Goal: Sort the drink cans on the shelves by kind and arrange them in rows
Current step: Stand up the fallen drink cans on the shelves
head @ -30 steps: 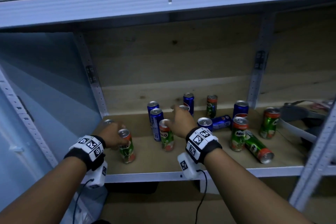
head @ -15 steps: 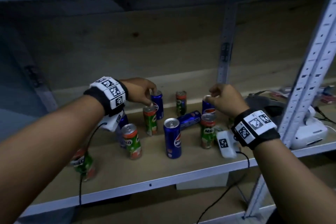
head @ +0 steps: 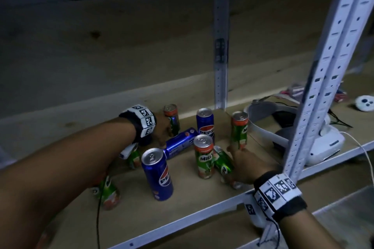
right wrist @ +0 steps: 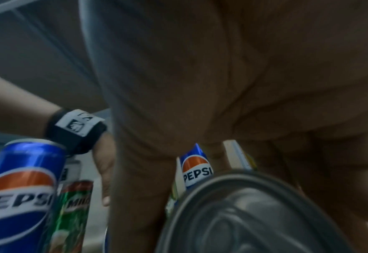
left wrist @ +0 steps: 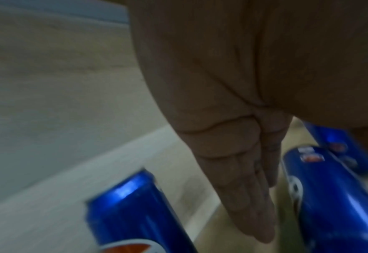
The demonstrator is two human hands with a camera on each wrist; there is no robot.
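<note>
Blue Pepsi and green-and-red Milo cans stand mixed on the wooden shelf [head: 202, 204]. My left hand [head: 162, 134] reaches in with straight fingers [left wrist: 250, 196] beside a Pepsi can lying on its side [head: 180, 141] [left wrist: 330, 196]. Upright Pepsi cans stand at the front [head: 157, 174] and back [head: 205, 123]. My right hand [head: 240, 159] curls over a Milo can lying on its side [head: 222, 162], whose end [right wrist: 254, 219] fills the right wrist view. Upright Milo cans stand at centre [head: 204, 159], right [head: 239, 129] and back [head: 172, 117].
More Milo cans [head: 109, 194] sit partly hidden under my left forearm. A white perforated shelf post [head: 323, 66] rises close to my right wrist. Beyond it lie a white headset [head: 261, 127], a white device [head: 323, 145] and cables. The shelf's white front rail [head: 182, 222] runs below.
The view has swung right and closer. My left hand has left an upright can's top and dropped beside the lying Pepsi can. My right hand has come down from the back Pepsi can onto the lying Milo can.
</note>
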